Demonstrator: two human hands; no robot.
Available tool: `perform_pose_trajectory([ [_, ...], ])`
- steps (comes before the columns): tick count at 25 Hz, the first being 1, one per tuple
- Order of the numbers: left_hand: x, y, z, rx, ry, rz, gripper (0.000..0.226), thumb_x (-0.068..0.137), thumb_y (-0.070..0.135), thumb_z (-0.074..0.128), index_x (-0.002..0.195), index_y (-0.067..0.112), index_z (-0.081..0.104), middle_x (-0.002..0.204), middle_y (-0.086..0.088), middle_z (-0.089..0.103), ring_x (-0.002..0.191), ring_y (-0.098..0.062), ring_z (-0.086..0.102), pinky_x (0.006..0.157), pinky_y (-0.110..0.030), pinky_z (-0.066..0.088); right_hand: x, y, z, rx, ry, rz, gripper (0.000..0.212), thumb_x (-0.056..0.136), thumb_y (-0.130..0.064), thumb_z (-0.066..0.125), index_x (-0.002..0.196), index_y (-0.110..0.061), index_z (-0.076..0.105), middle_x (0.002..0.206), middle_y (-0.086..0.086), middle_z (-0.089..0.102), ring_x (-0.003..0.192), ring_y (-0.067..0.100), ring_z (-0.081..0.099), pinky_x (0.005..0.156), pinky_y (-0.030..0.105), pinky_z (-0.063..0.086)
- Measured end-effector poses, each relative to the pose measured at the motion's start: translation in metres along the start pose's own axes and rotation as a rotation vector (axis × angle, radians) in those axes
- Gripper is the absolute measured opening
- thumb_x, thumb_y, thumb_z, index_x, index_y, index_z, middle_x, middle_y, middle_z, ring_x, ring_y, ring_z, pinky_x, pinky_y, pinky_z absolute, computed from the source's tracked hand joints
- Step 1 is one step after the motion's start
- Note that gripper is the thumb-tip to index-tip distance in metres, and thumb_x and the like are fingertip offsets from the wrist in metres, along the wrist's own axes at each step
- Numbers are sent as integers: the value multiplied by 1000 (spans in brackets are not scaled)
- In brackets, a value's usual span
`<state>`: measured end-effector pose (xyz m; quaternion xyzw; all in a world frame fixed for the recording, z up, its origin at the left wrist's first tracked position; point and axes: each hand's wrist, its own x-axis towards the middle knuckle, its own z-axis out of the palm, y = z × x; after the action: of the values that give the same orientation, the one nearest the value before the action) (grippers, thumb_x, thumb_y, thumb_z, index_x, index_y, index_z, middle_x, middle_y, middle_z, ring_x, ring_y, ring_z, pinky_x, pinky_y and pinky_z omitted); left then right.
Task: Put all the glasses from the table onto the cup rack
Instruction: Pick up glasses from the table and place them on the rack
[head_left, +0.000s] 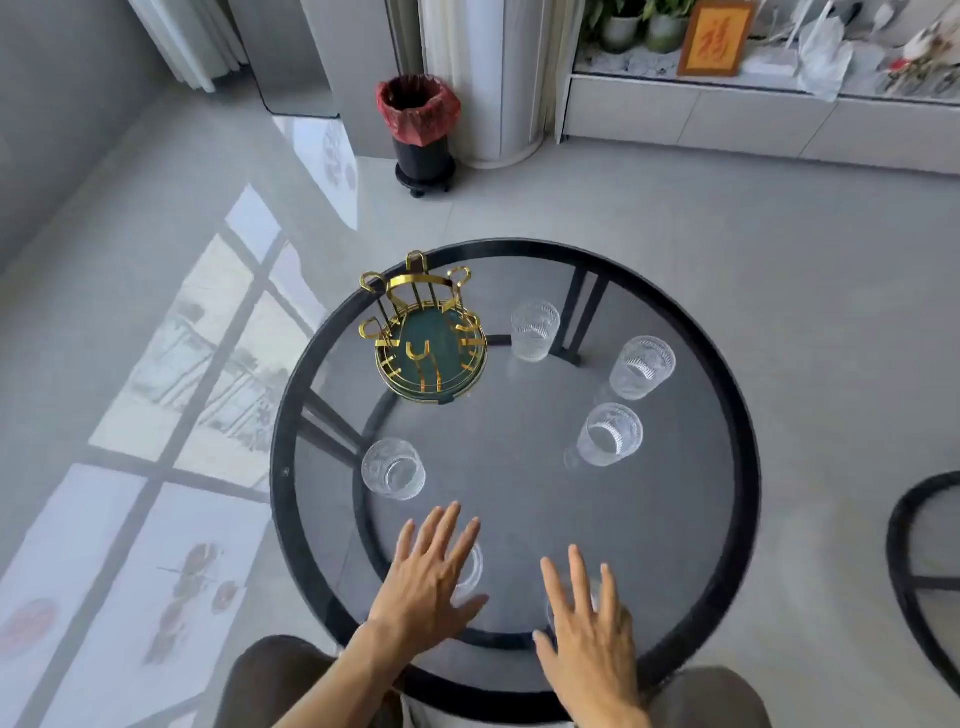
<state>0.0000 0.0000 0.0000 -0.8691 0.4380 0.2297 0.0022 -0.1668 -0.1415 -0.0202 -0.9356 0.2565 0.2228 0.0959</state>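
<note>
A gold wire cup rack (428, 338) with a green base stands at the far left of the round glass table (748, 467), with no glass on its prongs. Several clear ribbed glasses stand upright on the table: one at the back (535, 330), one at the right (641, 367), one in the middle right (609, 435), one at the left (393, 468). My left hand (428, 577) hovers with fingers spread over a glass (471, 566) near the front edge. My right hand (589, 618) is spread over another glass (596, 595), mostly hidden.
A second dark round table edge (904, 530) shows at the right. On the floor beyond stand a black bin with a red bag (418, 122), a white column (493, 78) and a low white cabinet (753, 119). My knees are under the table's near edge.
</note>
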Motion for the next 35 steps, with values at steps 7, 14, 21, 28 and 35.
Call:
perform_pose_trajectory([
  [7,52,-16,37,3,428,385,29,81,43,61,99,19,64,97,-2,62,79,-26,56,67,-38,50,73,-3,16,78,558,-42,44,66,-36,74,105,-18,61,102,10,61,81,34,54,53,40,49],
  [14,52,-25,62,75,611,316,29,81,51,55,97,27,57,95,6,56,82,-20,51,67,-33,46,82,-14,32,60,699,-43,43,63,-39,73,99,-21,59,100,5,61,83,34,55,53,37,48],
  [21,44,-11,67,63,615,137,38,80,56,46,104,28,55,100,5,57,96,-20,52,71,-34,45,62,-30,46,66,646,-44,46,76,-42,56,118,-28,42,120,-1,47,104,30,45,67,36,42],
  [28,35,-15,76,-378,759,264,68,71,41,75,135,29,56,141,7,49,126,-14,48,99,-32,45,57,-30,74,360,961,-102,85,63,-44,79,137,-28,41,134,-3,49,109,26,56,60,36,54],
  [35,35,-39,137,-1083,657,-10,79,53,27,91,121,41,53,118,17,66,115,-3,60,96,-18,45,77,-25,109,1116,730,-81,98,51,-41,88,129,-48,29,116,-19,61,102,12,61,78,28,43],
])
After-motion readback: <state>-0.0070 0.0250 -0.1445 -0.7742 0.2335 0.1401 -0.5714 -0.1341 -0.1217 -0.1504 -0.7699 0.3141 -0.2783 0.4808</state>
